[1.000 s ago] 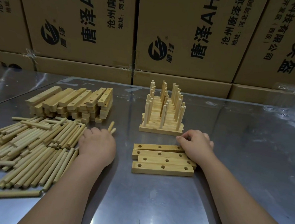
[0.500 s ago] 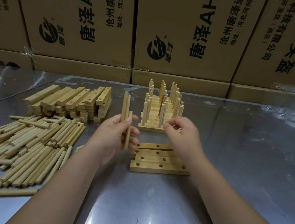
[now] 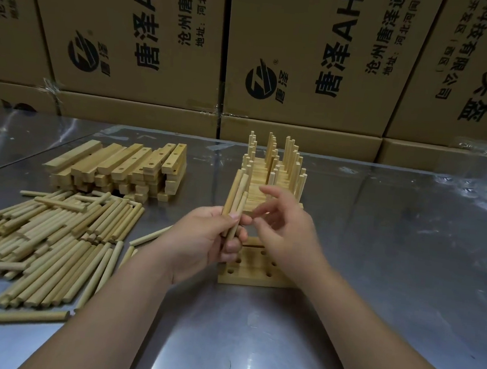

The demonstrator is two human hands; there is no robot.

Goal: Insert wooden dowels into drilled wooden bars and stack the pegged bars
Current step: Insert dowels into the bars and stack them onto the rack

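A person's left hand (image 3: 202, 239) is gripping a few dowels (image 3: 235, 201) upright above the drilled bars (image 3: 255, 270) lying on the tabletop (image 3: 392, 256). The right hand (image 3: 285, 229) is hovering just beside the dowels, fingers loose, holding nothing. Pegged bars (image 3: 273, 169) are standing stacked behind, with spare dowels (image 3: 55, 238) and spare bars (image 3: 120, 170) lying at left.

dowels (image 3: 54, 241) left, pegged stack (image 3: 273, 169) ahead, bare table (image 3: 408, 243) right
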